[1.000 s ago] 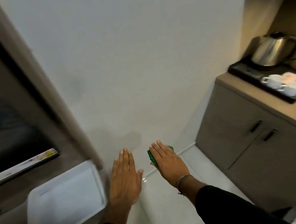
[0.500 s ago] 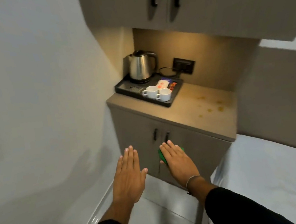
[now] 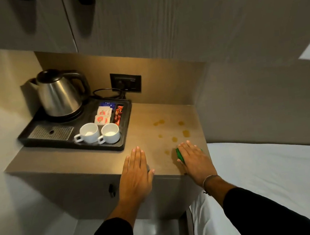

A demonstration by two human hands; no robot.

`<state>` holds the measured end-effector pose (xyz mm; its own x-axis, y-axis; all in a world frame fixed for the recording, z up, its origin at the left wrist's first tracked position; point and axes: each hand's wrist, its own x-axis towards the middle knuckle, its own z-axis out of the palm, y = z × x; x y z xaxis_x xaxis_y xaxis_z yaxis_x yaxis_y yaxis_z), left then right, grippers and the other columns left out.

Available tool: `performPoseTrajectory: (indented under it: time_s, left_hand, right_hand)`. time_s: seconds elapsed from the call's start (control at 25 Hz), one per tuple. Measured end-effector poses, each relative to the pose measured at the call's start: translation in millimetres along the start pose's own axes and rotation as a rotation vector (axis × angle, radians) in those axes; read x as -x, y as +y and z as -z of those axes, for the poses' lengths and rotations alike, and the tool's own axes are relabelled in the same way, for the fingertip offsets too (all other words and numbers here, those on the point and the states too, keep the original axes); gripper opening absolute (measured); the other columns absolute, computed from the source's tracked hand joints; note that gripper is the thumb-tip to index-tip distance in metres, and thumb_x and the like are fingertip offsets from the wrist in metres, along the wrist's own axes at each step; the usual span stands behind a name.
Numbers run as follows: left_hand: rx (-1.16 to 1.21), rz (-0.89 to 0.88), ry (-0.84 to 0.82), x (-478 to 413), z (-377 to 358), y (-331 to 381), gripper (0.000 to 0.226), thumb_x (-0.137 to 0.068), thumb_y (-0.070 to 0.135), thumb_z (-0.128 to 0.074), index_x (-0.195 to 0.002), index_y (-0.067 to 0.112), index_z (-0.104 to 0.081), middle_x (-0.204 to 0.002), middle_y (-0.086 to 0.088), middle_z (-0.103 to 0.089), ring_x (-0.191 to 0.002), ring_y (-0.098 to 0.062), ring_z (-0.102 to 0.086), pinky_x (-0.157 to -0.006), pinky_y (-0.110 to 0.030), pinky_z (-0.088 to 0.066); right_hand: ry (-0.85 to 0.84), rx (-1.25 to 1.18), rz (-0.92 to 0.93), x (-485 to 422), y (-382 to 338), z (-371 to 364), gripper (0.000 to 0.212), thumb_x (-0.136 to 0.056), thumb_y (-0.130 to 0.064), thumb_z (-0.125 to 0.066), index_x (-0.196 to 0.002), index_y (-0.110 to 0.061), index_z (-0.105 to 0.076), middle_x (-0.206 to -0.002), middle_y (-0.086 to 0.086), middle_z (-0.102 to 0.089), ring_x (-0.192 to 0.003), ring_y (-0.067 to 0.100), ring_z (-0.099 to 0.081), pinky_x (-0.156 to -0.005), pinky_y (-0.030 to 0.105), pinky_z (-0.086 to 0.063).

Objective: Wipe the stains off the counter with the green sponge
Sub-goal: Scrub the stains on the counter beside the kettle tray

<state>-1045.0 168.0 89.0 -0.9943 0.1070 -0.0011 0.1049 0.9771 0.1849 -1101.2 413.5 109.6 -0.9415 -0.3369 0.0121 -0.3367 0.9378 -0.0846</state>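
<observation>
My two forearms are covered by long black sleeves ending short of the wrists, my left hand is bare of jewellery, and my right hand bears a thin metal bracelet at the wrist.

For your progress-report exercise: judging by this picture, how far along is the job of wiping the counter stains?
Done: the right hand has the green sponge under its palm at the counter front edge. In hand: the sponge sits just short of the stains; the flat, empty left hand is over the edge. Left: all the wiping, since the yellowish spots still show.
</observation>
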Motion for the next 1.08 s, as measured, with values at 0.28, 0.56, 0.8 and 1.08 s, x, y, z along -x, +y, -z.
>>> performPoseTrajectory:
  time_s: [0.28,0.56,0.8,1.08]
  left_hand:
    - [0.073,-0.021,-0.058,-69,-28,-43,0.077,-0.107,0.051,-0.032,-0.163,0.004,-0.007,-0.175,-0.018,-0.006,-0.161,-0.031,-0.002,-0.131,-0.049,-0.014]
    - [0.076,-0.027,-0.058,-72,-39,-47,0.076,-0.106,0.052,-0.023,-0.164,0.007,-0.002,-0.175,-0.016,-0.002,-0.161,-0.029,0.002,-0.13,-0.05,-0.016]
    - [0.099,-0.032,-0.039,-70,-40,-49,0.076,-0.106,0.055,-0.015,-0.164,0.009,0.001,-0.175,-0.013,0.001,-0.161,-0.027,0.005,-0.132,-0.047,-0.008]
    - [0.134,-0.031,0.035,-68,-46,-48,0.074,-0.107,0.053,-0.023,-0.165,0.011,-0.005,-0.176,-0.011,-0.005,-0.161,-0.024,0.002,-0.13,-0.043,-0.005]
  right_hand:
    - [-0.046,-0.035,-0.059,-38,-26,-43,0.069,-0.104,-0.067,-0.03,-0.161,-0.029,-0.027,-0.17,-0.005,-0.024,-0.159,0.026,-0.011,-0.127,0.058,-0.01]
    - [-0.011,-0.072,-0.04,-65,-23,-54,0.061,-0.106,-0.056,-0.026,-0.162,-0.031,-0.027,-0.17,-0.007,-0.025,-0.159,0.022,-0.01,-0.126,0.058,-0.013]
    - [-0.091,-0.043,0.199,-30,11,-54,0.063,-0.107,-0.061,-0.017,-0.164,-0.035,-0.012,-0.172,-0.009,-0.019,-0.16,0.014,-0.003,-0.126,0.057,-0.015]
    - [-0.035,-0.121,0.032,-97,20,-47,0.058,-0.11,-0.049,-0.031,-0.164,-0.031,-0.015,-0.171,-0.01,-0.015,-0.16,0.018,-0.005,-0.128,0.051,-0.006]
